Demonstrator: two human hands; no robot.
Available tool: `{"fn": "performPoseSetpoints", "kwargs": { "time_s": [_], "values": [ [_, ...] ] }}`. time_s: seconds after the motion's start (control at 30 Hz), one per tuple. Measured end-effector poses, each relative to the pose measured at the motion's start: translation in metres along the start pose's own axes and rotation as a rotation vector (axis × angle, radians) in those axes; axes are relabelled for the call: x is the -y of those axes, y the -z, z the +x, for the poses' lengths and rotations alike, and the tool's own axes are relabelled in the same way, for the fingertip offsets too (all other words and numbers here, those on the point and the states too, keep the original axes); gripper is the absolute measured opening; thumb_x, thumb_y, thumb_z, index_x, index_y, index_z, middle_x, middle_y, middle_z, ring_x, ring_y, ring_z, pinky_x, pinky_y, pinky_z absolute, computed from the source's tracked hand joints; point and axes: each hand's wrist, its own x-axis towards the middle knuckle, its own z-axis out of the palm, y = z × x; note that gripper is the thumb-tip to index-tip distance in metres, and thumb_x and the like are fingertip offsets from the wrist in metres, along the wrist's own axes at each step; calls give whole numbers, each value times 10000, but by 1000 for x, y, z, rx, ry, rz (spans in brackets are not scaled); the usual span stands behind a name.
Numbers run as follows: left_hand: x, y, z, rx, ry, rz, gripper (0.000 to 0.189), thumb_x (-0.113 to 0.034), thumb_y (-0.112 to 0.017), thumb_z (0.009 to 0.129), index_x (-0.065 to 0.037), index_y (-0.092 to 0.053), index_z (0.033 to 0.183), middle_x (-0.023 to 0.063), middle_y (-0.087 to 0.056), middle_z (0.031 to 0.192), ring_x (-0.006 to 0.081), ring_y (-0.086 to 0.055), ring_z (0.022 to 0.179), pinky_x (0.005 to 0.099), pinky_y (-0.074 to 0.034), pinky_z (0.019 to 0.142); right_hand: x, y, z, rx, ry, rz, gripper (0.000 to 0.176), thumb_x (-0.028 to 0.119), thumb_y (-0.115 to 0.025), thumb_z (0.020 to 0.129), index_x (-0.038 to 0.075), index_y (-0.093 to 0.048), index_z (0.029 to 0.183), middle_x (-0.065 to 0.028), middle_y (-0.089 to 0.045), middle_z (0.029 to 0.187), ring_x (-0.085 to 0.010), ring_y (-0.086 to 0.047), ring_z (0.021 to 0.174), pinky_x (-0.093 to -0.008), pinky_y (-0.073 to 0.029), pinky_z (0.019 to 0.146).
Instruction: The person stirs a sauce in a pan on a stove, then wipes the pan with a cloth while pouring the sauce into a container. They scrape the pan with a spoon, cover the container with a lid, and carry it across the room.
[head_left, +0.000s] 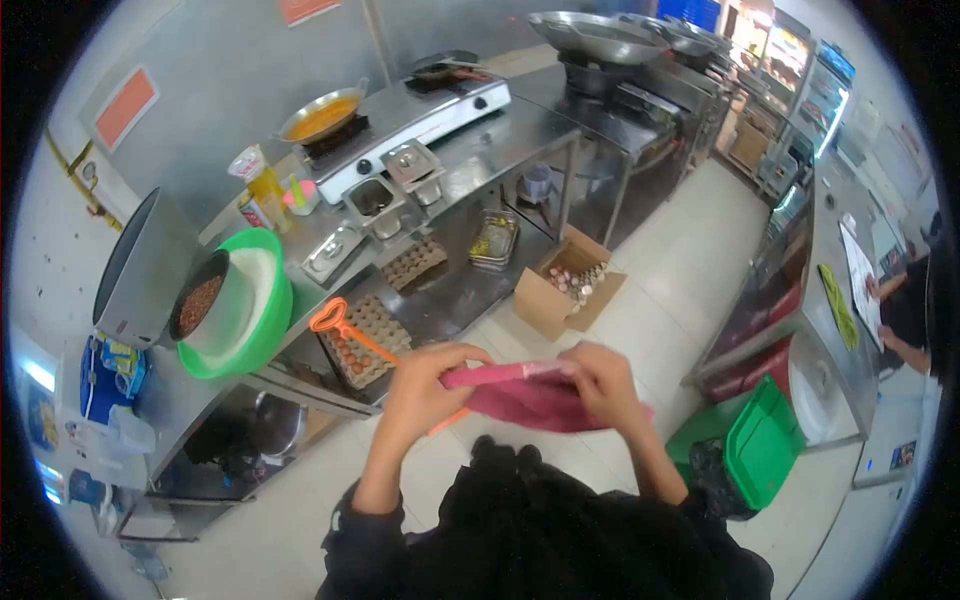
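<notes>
A pink cloth [535, 402] is stretched between my two hands in front of my body, its upper edge folded over and the rest hanging below. My left hand [425, 388] pinches its left end. At the other end, my right hand [606, 384] grips the folded edge between thumb and fingers. An orange stick with a loop handle [331, 317] runs down behind my left hand, and its lower part is hidden by the hand and cloth.
On the left is a steel counter with a green basin [283, 290], steel containers [377, 205] and a gas stove [420, 133]. Egg trays [366, 335] sit below. A cardboard box [543, 305] and green bin [757, 445] stand on the floor. At right, a person's hands [893, 340] touch papers.
</notes>
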Motion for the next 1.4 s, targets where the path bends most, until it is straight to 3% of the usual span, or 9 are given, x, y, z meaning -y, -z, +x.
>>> {"fn": "performPoseSetpoints", "kwargs": {
  "time_s": [0.3,0.43,0.5,0.57,0.67,0.77,0.93,1.07,1.4],
  "values": [
    [-21,34,43,-83,-127,58,197,35,-581,650,-15,-654,826,72,-566,703,133,-541,720,233,-408,591,-45,13,-7,-191,-241,-218,171,36,-559,725,45,-607,889,-79,-572,777,-209,-591,682,-279,-479,657],
    [12,45,59,-20,-142,63,141,15,-589,699,2,-649,826,49,-574,683,106,-530,668,233,-409,581,-79,7,-7,-91,-451,593,179,69,-516,818,-23,-590,952,-19,-608,849,-74,-555,768,-225,-459,670],
    [35,44,64,296,293,-79,100,-31,-590,761,21,-637,832,26,-591,676,85,-531,624,223,-415,579,-87,3,0,-154,-524,806,188,93,-523,819,-17,-597,954,5,-600,826,-82,-553,734,-222,-454,638],
    [104,24,75,386,228,-122,108,-97,-611,788,8,-635,800,11,-603,669,73,-538,599,213,-431,587,-114,-8,10,-137,-637,807,212,118,-545,799,2,-598,968,-35,-614,820,-114,-563,711,-256,-454,622],
    [152,-13,72,413,520,-199,144,-158,-608,806,-18,-629,828,19,-614,713,88,-561,646,210,-449,613,-142,-29,20,-182,-693,210,220,143,-566,779,4,-591,948,-98,-616,817,-174,-578,706,-305,-455,619],
    [155,-63,56,258,630,-726,175,-134,-547,851,-44,-594,993,35,-628,875,113,-593,801,225,-464,711,-83,-32,22,-248,-717,243,219,136,-580,760,4,-574,935,-144,-591,798,-218,-580,729,-335,-447,643],
    [113,-117,39,257,567,-948,315,-110,-501,869,29,-481,1151,60,-587,1036,115,-567,930,248,-474,787,-40,-94,-9,-379,-246,53,178,121,-562,779,-6,-545,901,-157,-544,861,-277,-552,809,-346,-431,672],
    [84,-102,44,159,593,-963,425,-109,-525,848,58,-402,1219,128,-535,1105,138,-557,944,261,-463,824,-35,-90,-17,-288,-422,399,287,-25,-537,762,14,-564,1045,-149,-497,957,-284,-540,823,-371,-446,702],
    [65,-78,46,391,592,-962,519,-111,-554,821,8,-352,1284,101,-505,1183,146,-517,1034,260,-417,853,-35,-62,-2,-199,-244,107,377,0,-575,738,45,-542,1111,-137,-544,908,-287,-572,793,-341,-468,684]
  ]
}}
